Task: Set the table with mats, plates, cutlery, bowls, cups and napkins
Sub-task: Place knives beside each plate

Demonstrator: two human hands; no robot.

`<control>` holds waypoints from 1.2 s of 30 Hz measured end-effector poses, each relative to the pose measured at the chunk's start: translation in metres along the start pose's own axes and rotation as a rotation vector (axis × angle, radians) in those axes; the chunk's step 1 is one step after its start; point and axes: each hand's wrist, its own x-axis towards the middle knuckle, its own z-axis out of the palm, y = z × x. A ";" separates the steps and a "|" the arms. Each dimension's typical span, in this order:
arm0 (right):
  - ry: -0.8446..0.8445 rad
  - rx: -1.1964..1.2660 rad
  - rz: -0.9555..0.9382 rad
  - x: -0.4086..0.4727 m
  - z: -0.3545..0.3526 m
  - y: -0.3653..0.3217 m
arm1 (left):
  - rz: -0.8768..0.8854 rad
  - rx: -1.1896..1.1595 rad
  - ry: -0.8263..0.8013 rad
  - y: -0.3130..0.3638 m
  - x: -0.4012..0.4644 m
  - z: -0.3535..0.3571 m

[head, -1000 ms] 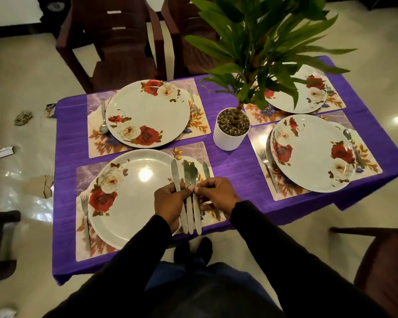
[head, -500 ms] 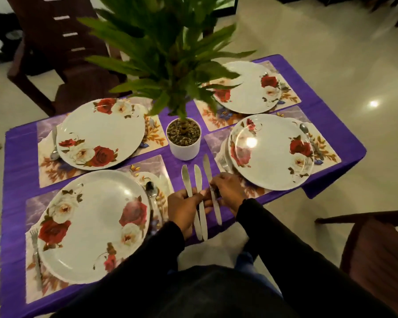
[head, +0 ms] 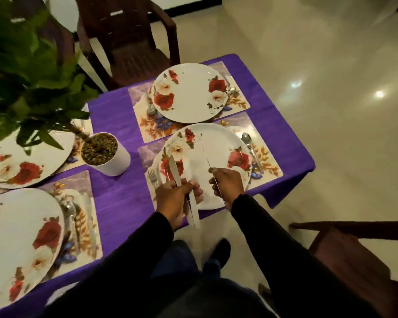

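The left hand [head: 174, 198] holds two shiny silver knives [head: 175, 174] tight in its grip, fingers curled round them, blades pointing away over the near plate [head: 213, 154]. The right hand [head: 228, 184] pinches one more thin knife [head: 206, 158], seen edge-on, above the same plate. The plate is white with red and cream roses. It sits on a flowery mat [head: 268, 161] on the purple worktop [head: 122, 198]. A fork [head: 152, 176] lies left of the plate and a spoon [head: 248, 143] lies right of it. A white plant pot [head: 106, 154] stands nearby.
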 end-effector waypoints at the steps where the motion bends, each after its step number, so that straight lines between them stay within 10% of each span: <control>1: 0.012 0.003 -0.002 0.004 -0.008 -0.001 | 0.002 0.012 0.000 -0.003 -0.001 0.004; 21: 0.284 -0.337 -0.119 0.100 -0.103 -0.058 | -0.083 0.053 -0.036 -0.003 0.056 0.097; 36: 0.149 -0.702 -0.070 0.182 -0.149 -0.067 | -0.122 -0.008 0.126 -0.030 0.068 0.161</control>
